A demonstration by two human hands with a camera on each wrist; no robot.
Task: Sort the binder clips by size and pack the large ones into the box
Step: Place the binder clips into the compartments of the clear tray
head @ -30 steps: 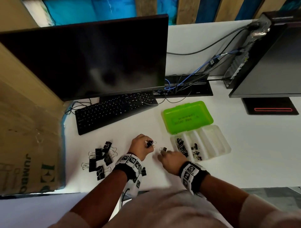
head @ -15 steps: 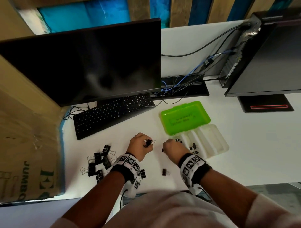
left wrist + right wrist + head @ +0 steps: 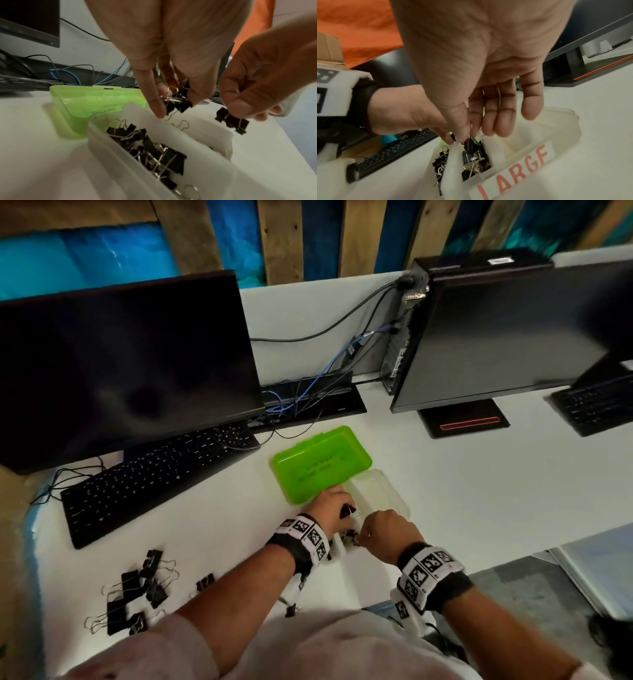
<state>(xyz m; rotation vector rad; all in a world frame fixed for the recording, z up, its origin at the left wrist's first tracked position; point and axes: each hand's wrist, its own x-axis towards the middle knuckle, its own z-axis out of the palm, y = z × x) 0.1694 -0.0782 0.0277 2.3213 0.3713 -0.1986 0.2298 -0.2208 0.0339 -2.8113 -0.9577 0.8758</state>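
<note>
Left hand [image 3: 171, 67] pinching clips [image 3: 178, 101], right hand [image 3: 257, 83] pinching one clip [image 3: 231, 121] over box [image 3: 120, 155]. Risk: clip dropping into wrong compartment or springing onto desk [image 3: 445, 491].

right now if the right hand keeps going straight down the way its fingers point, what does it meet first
Most likely the binder clips already lying in the compartment of the clear box under the right hand, which pinches a clip above it. Depth is unclear; the white divider is very close.
</note>
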